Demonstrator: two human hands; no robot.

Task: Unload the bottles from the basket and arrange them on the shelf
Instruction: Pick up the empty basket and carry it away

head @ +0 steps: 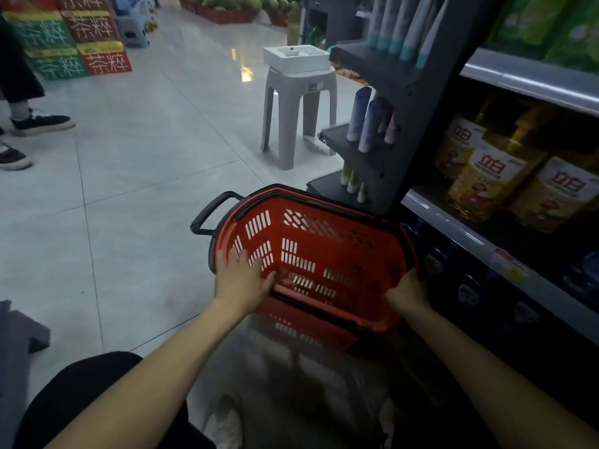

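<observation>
A red plastic basket (311,251) with a black rim and black handle (210,210) sits low in front of me, tilted toward me. I see no bottles inside it. My left hand (241,277) lies flat on its near left rim, fingers spread and thumb over the edge. My right hand (408,291) grips the right rim, fingers curled out of sight. Yellow bottles (492,179) with white labels stand on the shelf (460,231) at the right. Dark bottles (466,290) fill the level below.
A dark end rack (398,131) holds tubes just behind the basket. A grey stool (298,115) with a white basin stands on the tiled floor beyond. Another person's shoes (39,123) are at the left. Stacked boxes (71,37) sit at the far left.
</observation>
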